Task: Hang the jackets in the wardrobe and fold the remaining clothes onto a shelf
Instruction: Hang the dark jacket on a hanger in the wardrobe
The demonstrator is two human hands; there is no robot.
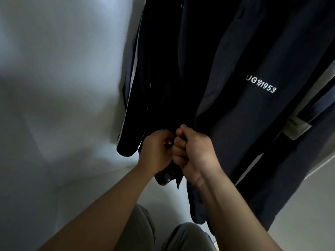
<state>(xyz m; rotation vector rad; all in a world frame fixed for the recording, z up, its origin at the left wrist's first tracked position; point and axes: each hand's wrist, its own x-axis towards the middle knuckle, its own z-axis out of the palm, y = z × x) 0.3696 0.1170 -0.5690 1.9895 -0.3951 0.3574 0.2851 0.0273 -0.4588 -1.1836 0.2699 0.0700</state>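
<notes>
Left hand (155,151) and right hand (194,151) each grip a front edge of the dark jacket (163,69) hanging in the wardrobe (54,78); I judge it soft, light, limp, best taken at the hem.

The person's two forearms come in from the bottom of the frame, the left forearm (108,205) from the lower left and the right forearm (235,214) from the lower right. Both are bare from the wrist down to the frame's edge. They look broad near the bottom edge and narrow toward the wrists (the wide lens exaggerates this). The left hand (155,151) and right hand (194,151) are bare too, and creases show at the right wrist. Between the forearms, at bottom centre, are grey-khaki trousers (141,229) of plain matte cloth with soft folds; both legs show, though the dim light makes the exact shade uncertain.
</notes>
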